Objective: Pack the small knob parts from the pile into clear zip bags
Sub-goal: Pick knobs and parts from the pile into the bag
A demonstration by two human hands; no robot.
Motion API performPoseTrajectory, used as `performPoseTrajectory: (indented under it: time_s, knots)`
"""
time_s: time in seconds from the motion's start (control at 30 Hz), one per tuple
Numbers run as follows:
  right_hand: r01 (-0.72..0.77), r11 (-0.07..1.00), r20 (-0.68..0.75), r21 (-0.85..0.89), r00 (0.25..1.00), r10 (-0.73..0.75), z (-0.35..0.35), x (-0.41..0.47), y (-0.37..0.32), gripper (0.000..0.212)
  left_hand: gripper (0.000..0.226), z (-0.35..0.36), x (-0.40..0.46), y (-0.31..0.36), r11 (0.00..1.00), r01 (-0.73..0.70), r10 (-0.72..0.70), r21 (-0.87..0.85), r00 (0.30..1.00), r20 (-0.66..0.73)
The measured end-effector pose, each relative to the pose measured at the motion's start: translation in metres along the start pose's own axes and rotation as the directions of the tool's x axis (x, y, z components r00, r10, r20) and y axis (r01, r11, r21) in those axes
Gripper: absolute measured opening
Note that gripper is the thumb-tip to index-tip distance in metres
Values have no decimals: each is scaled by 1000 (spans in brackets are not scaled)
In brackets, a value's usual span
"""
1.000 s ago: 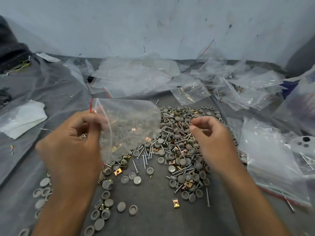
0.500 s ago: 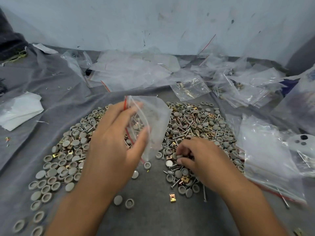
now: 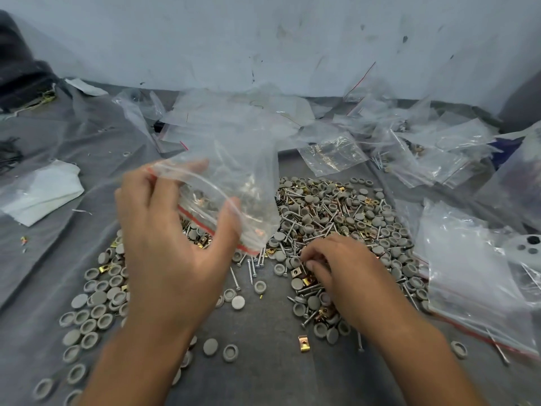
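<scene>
Mid-filling: the left hand (image 3: pixel 172 247) holds a clear zip bag (image 3: pixel 231 194) open between fingers and thumb, while the right hand's (image 3: pixel 348 273) curled fingers pick at the knob pile (image 3: pixel 345 218) beneath them, apparently gathering parts to lift into the bag's mouth.

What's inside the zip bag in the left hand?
Through the clear zip bag, held open by the left hand, a few screws and brass-coloured clips show near the bottom. An exact count is impossible: the plastic glares, and the pile behind shows through.
</scene>
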State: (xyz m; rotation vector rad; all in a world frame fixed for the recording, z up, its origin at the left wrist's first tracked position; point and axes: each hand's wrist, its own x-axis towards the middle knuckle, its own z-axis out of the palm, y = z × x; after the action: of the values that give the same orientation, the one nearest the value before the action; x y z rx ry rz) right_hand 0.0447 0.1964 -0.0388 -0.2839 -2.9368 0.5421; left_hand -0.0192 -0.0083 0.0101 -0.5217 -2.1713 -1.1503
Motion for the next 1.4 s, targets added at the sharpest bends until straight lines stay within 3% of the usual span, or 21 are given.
performPoseTrajectory:
  time_s: [0.1,0.17,0.23,0.3,0.4,0.53,0.77,0.9,1.0,1.07,1.13,1.2,1.27,1.33,1.4]
  knots:
    - [-19,960,-107,281,993,50,-8,1,1,15,48,3,0,0,999,19,-21,39,998,57]
    - [114,888,-246,445,969,-1,-17,-1,-9,17,52,6,-2,-1,996,3,-12,85,994,111]
    - [323,808,-438,492,894,-90,-26,-5,-28,18,58,10,-5,-1,990,-12,-13,139,984,179]
    - [492,756,-579,432,794,-186,-27,-9,-49,18,62,14,-7,1,982,-37,-5,186,975,222]
    - [600,742,-623,299,712,-324,-19,-12,-67,16,63,18,-10,4,976,-94,39,198,964,263]
    - [552,831,-628,69,672,-394,-13,-7,-67,12,59,19,-14,3,977,-138,87,163,954,287]
    - [401,909,-700,115,682,-212,-14,-7,-67,21,55,14,-12,11,998,-53,57,-21,955,290]
    - [384,913,-630,140,746,-217,-21,-5,-69,24,48,7,-8,14,998,-7,29,-64,935,352]
    - [461,815,-646,352,749,-145,-29,-5,-65,9,46,-5,0,13,994,93,-57,-64,901,431]
    - [452,744,-664,492,748,-15,-36,-3,-52,5,48,-17,7,10,988,153,-125,-35,903,411]
    - [336,784,-566,522,824,23,-39,1,-33,4,40,-31,16,7,982,184,-159,-42,928,338]
    - [119,899,-281,421,960,4,-32,6,-15,8,41,-43,24,6,975,207,-176,-78,940,293]
    - [-18,980,2,196,1000,18,-19,9,-6,12,44,-50,26,8,973,213,-181,-87,942,283]
    - [-24,999,135,31,991,20,-8,12,-7,22,34,-53,23,16,980,198,-180,-35,941,286]
    - [-3,1000,123,-27,992,6,-1,15,-12,25,20,-53,19,23,989,138,-150,62,945,290]
